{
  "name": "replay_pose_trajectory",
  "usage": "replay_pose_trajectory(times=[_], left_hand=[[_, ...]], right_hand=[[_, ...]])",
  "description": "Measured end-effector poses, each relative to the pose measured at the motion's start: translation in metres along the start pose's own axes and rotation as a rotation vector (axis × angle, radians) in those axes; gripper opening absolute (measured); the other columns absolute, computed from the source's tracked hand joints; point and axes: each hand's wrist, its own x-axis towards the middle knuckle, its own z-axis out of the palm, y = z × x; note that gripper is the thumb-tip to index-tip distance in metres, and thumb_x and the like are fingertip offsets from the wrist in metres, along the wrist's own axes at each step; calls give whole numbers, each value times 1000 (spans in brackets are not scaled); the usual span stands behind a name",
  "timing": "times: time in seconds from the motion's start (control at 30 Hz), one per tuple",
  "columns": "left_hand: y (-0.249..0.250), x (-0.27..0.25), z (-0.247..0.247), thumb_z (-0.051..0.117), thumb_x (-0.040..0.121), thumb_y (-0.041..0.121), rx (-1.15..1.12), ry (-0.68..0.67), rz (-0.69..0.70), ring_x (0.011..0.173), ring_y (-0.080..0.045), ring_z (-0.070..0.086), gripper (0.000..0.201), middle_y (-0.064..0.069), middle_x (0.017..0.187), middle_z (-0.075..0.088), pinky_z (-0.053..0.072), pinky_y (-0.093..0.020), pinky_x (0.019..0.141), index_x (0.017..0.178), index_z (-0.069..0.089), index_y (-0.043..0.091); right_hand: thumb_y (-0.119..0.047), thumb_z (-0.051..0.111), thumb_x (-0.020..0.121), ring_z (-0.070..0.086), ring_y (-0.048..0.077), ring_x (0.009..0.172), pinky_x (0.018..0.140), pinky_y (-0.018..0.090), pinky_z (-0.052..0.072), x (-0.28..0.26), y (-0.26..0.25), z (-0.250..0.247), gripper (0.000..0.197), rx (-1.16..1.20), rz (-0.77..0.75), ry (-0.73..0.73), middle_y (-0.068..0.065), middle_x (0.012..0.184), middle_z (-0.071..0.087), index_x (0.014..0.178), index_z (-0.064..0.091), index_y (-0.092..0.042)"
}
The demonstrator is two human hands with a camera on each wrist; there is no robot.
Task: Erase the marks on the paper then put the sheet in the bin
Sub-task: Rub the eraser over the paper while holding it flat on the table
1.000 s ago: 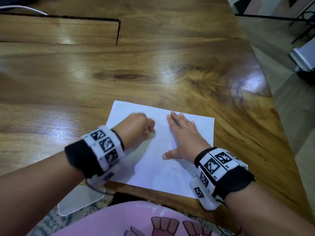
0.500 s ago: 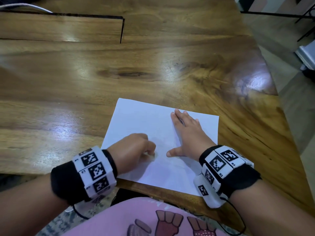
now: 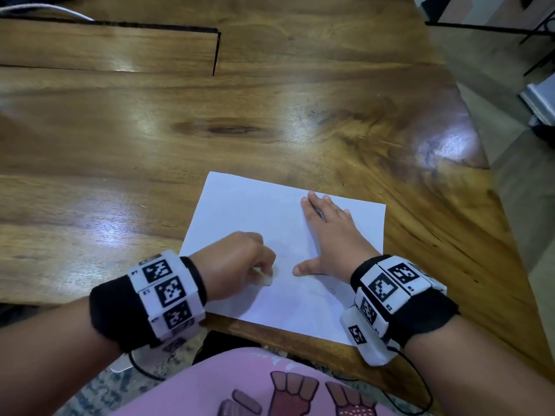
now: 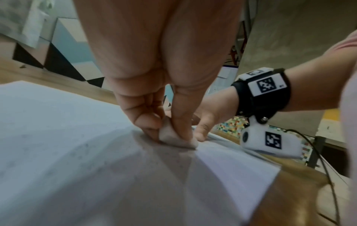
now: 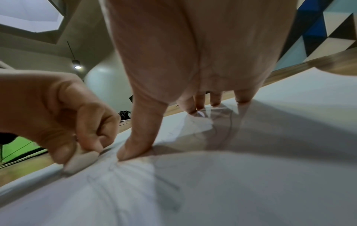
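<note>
White paper (image 3: pixel 249 211), flat at the near edge of the wooden desk (image 3: pixel 120 145), bearing faint grey pencil traces. Left hand (image 3: pixel 237 262), fingers curled, pinches a small pale eraser (image 4: pixel 173 137) against the sheet. Right hand (image 3: pixel 327 235), fingers spread flat, presses the paper just beside it.

Each forearm wears a black fabric wrist cuff (image 3: pixel 108 313) wrapped by a band of white blocks (image 3: pixel 168 291) printed with black-and-white square fiducial markers. Under the right wrist hangs a white camera housing (image 4: pixel 270 143) with a round lens and its own marker, fixed by screws to a black bracket, with a thin black cable (image 3: pixel 417 382) trailing from it. The person wears a pink top (image 3: pixel 228 382) printed with reddish fist shapes.
</note>
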Motion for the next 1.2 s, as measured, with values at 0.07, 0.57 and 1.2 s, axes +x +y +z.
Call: replay_pose_trajectory(times=[0.07, 0.57, 1.2], left_hand=[[1, 12, -8, 64, 79, 19, 6, 52, -28, 81, -20, 54, 8, 1, 83, 49, 39, -24, 72, 84, 68, 15], [0, 32, -17, 62, 79, 17, 0, 179, -47, 78, -21, 50, 6, 0, 80, 46, 36, -24, 68, 83, 66, 14], [-1, 36, -30, 71, 73, 19, -69, 253, -226, 75, -16, 50, 17, 0, 77, 54, 36, -20, 64, 89, 69, 16]], right_hand=[[-52, 74, 71, -21, 15, 144, 117, 39, -8, 0, 0, 0, 123, 2, -1, 1, -6, 157, -21, 150, -13, -18], [-53, 74, 71, -21, 14, 144, 117, 38, -8, -1, 0, 1, 123, 2, 1, 4, -7, 157, -21, 150, -13, -19], [-64, 77, 57, -37, 20, 137, 114, 43, -16, -9, -2, 0, 143, -181, -27, -95, 2, 148, -41, 145, -27, -19]])
